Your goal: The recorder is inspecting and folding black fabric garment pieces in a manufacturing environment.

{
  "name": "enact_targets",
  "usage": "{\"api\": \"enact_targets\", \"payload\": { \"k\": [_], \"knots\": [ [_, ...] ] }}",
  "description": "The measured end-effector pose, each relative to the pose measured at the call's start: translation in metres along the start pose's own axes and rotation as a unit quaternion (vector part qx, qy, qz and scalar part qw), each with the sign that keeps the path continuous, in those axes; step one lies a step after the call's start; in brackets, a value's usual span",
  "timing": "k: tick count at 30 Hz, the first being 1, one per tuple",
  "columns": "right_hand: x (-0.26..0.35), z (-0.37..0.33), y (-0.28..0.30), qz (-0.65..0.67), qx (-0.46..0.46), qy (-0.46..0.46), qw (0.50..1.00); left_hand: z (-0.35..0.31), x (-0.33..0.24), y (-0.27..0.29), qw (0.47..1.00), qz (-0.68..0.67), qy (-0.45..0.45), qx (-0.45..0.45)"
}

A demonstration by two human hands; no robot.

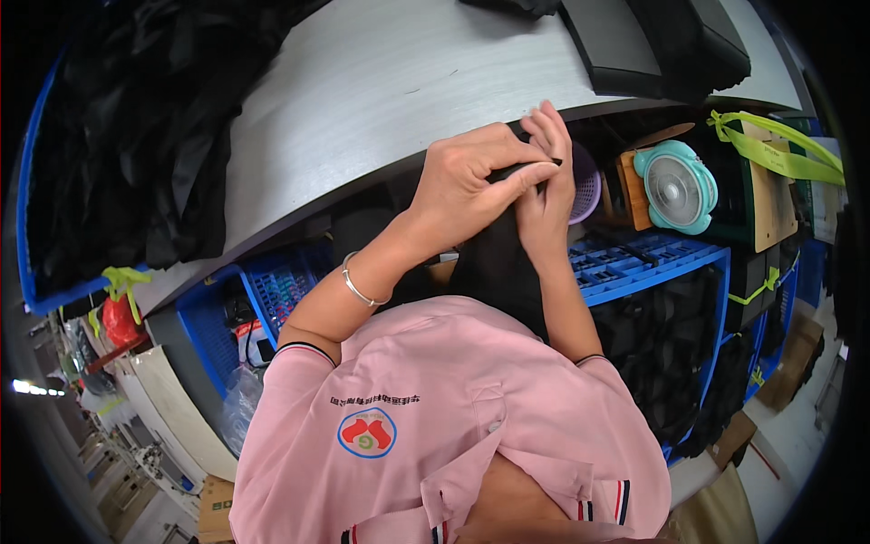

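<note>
My left hand (471,177) and my right hand (546,186) are both closed on the top edge of a black piece of fabric (497,263), just below the front edge of the grey table (362,100). The fabric hangs down between my forearms toward my pink shirt. My left thumb and fingers pinch its upper edge, and my right fingers press on it from the right side. A silver bracelet (358,286) sits on my left wrist.
A heap of black fabric (136,136) lies on the table's left part. Black boxes (652,41) stand at the far right. Under the table are blue crates (634,263), a teal fan (676,188), a purple basket (584,186) and yellow-green straps (779,150).
</note>
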State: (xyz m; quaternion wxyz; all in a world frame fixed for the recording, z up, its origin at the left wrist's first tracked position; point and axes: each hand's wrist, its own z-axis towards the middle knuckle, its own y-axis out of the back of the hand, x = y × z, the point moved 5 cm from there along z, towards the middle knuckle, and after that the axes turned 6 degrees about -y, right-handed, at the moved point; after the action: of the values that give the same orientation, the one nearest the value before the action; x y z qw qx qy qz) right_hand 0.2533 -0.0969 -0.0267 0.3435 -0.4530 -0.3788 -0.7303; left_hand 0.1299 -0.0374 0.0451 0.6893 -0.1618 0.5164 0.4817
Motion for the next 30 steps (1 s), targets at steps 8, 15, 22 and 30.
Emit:
{"api": "enact_targets", "payload": {
  "k": [8,15,22,30],
  "knots": [
    [-0.039,0.013,-0.033,0.449,0.091,-0.348,0.818,0.025,0.065,0.081,0.980,-0.118,0.098,-0.125],
    [0.014,0.027,-0.075,0.505,0.215,-0.371,0.749,-0.017,0.107,0.062,0.757,-0.582,0.294,-0.026],
    [-0.012,0.014,-0.119,0.107,0.328,-0.314,0.885,-0.084,0.063,0.018,0.681,-0.675,0.285,0.010],
    [-0.021,-0.108,-0.161,-0.038,0.475,-0.082,0.875,-0.029,0.025,0.020,0.947,-0.205,0.250,-0.003]
  ]
}}
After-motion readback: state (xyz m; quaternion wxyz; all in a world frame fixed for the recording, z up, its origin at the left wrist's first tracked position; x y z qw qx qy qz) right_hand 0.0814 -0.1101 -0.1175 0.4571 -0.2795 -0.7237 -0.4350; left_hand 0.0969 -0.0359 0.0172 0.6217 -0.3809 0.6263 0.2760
